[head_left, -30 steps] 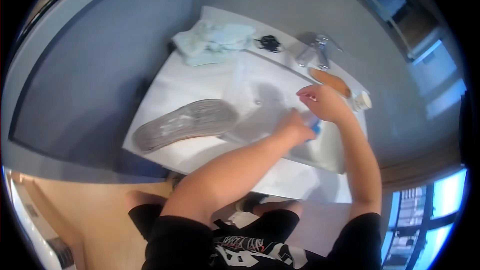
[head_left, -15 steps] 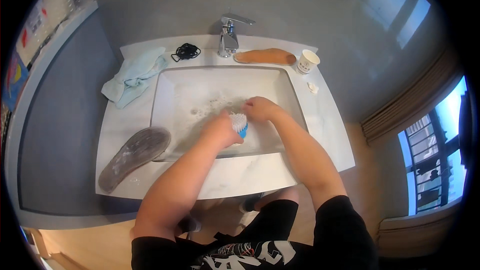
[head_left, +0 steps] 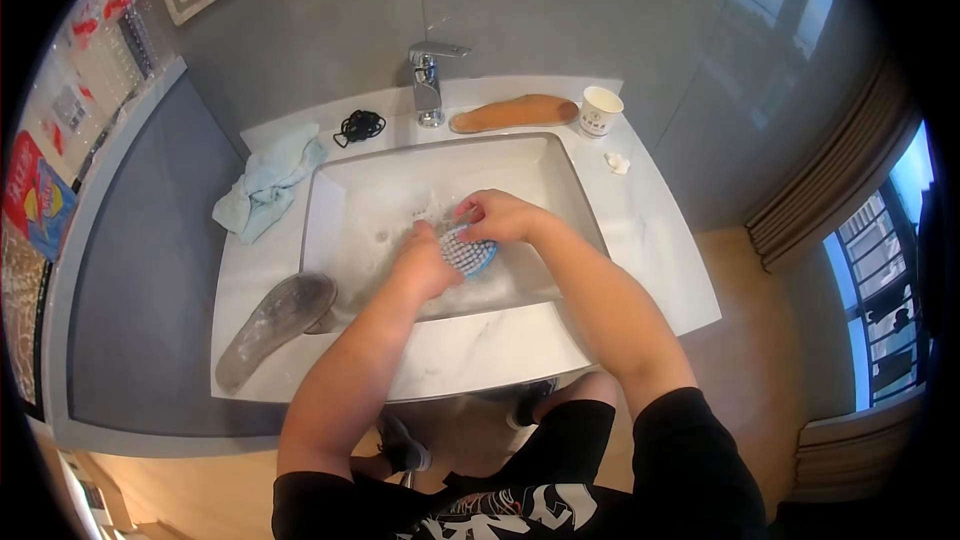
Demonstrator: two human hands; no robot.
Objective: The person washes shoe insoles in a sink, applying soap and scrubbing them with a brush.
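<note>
Grey walls point(head_left: 540, 15) stand behind a white table point(head_left: 490, 352) with a sink point(head_left: 525, 165) set into it. Over the basin, the left grip point(head_left: 424, 262) is closed around a brush point(head_left: 470, 255), whose pale bristles face upward inside a blue rim. At the brush's upper edge is the right grip point(head_left: 500, 217), fingers bent; whether they pinch anything, I cannot tell. Left of the sink, a grey insole point(head_left: 275, 332) with whitish smears lies at the front, its rounded end at the basin's edge, and a crumpled light-blue cloth point(head_left: 266, 188) lies farther back. Along the back, from left to right, are a coiled black cord point(head_left: 360, 127), a chrome faucet point(head_left: 427, 92), an orange-brown insole point(head_left: 515, 114) and an upright paper cup point(head_left: 600, 112). Near the cup is a small white piece point(head_left: 617, 163). Brown curtains point(head_left: 835, 180) hang at the far right.
</note>
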